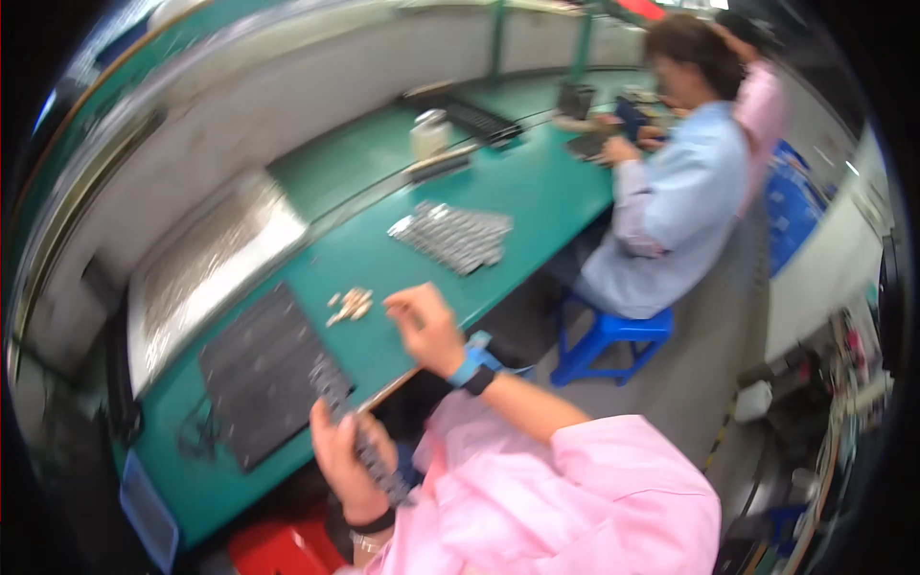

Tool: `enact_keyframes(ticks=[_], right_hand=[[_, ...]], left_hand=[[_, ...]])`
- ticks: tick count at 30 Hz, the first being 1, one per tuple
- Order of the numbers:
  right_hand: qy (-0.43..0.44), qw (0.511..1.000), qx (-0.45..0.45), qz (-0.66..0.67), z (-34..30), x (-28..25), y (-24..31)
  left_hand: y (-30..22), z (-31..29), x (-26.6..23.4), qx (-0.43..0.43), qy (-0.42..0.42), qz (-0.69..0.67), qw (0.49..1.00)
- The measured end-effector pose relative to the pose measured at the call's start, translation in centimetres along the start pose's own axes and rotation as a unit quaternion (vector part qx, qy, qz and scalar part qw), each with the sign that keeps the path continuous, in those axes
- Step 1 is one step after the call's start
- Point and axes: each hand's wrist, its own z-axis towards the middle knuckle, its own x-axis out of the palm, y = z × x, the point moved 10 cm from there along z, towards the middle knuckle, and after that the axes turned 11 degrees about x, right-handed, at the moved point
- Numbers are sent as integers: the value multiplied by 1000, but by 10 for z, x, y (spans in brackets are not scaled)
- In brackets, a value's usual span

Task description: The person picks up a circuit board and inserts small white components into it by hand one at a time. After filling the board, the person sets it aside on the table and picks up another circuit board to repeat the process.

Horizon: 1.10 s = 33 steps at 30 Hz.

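My left hand [350,465], low in the view at the table's near edge, is closed around a narrow dark grey strip [379,465] with a bumpy surface. The strip points up and to the left, over a black mat [259,369]. To the right, my right hand [428,331] is raised near the table edge, its fingers curled together in a pinch. Whatever may be between those fingertips is too small and blurred to make out. Just left of them lies a small pile of beige pieces [353,305] on the green table [359,254].
Beyond the pile lie grey-silver strips [455,235] side by side. A clear-wrapped flat panel [216,273] leans at the back left. A white bottle [431,134] and a black tray [479,120] stand farther off. A co-worker [671,192] in light blue sits on a blue stool [618,335].
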Motion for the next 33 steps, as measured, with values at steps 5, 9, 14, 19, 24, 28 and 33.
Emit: enact_keyframes(ticks=[5, 9, 14, 19, 24, 28, 33], right_hand=[[6, 1000, 10, 4, 5, -5, -8], [53, 996, 56, 33, 6, 11, -15], [126, 869, 296, 376, -6, 24, -34], [206, 776, 286, 523, -1, 34, -14], [233, 723, 336, 556, -4, 47, -13], [252, 764, 317, 503, -8, 51, -15], [265, 737, 336, 523, -13, 62, -13]], left_hand=[[13, 15, 5, -16, -8, 26, 1000], [21, 29, -7, -30, -5, 24, 999], [32, 39, -8, -58, 2, -10, 998], [45, 57, 4, -78, 6, 22, 997], [58, 51, 6, -137, 57, -63, 987], [53, 49, -1, -110, 20, 16, 994], [52, 46, -10, -125, 10, 14, 992]])
